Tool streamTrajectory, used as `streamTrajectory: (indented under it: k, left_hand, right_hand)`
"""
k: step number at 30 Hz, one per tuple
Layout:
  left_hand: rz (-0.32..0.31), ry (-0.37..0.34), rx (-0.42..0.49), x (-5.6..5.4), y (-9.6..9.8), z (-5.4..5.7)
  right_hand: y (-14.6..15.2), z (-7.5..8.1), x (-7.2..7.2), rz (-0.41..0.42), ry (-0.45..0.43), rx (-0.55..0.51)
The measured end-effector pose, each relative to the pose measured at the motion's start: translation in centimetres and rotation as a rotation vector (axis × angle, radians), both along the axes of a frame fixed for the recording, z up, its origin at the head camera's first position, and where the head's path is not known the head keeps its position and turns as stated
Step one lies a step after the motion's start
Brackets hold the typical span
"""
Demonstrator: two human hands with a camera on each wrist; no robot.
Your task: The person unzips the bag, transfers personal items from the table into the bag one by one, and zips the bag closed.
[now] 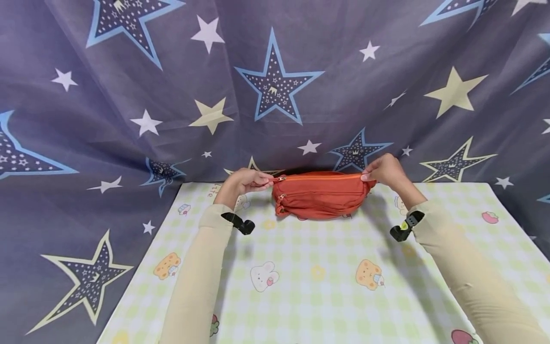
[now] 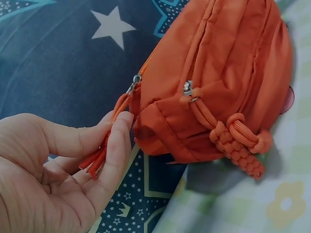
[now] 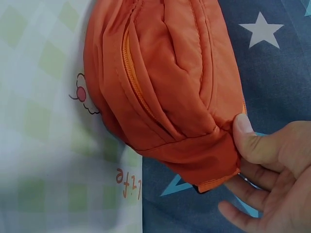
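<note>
An orange-red waist bag (image 1: 320, 195) is held up near the back edge of the table, its zippered side towards me. My left hand (image 1: 248, 180) pinches the cord pull (image 2: 120, 108) of the top zipper between thumb and fingers. That zipper's slider (image 2: 134, 83) sits at the bag's left end. A second slider (image 2: 188, 88) lower on the front carries a braided cord pull (image 2: 233, 145) that hangs loose. At the other end, my right hand (image 1: 386, 171) grips the bag's corner, thumb on the near side and fingers behind.
Beneath the bag is a table (image 1: 301, 306) with a green-and-white checked cloth printed with cartoon figures. A dark blue curtain (image 1: 172, 86) with stars hangs right behind the table. Black wrist cameras (image 1: 402, 229) are strapped over both sleeves.
</note>
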State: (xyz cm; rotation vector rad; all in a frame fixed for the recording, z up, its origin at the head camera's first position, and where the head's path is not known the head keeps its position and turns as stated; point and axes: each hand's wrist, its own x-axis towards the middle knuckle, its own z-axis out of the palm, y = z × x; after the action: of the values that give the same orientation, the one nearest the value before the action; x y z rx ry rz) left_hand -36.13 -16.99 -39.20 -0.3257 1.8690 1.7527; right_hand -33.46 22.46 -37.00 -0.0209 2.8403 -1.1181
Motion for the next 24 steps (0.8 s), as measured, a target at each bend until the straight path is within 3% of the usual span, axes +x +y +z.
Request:
streamTrajectory:
  k: [8,15,24]
  left_hand:
    - [0.051,0.006,0.013,0.4,0.6,-0.8]
    - [0.1,0.063,-0.019,0.8,1.2,-0.7]
    - [0.14,0.079,-0.014,1.3,1.6,-1.6]
  right_hand:
    - [0.3,0.1,0.2,0.018,0.003,-0.015]
    - [0.3,0.4,-0.1,0.006,0.025,0.011]
    - [0.2,-0.3,0.2,-0.011,0.01,0.029]
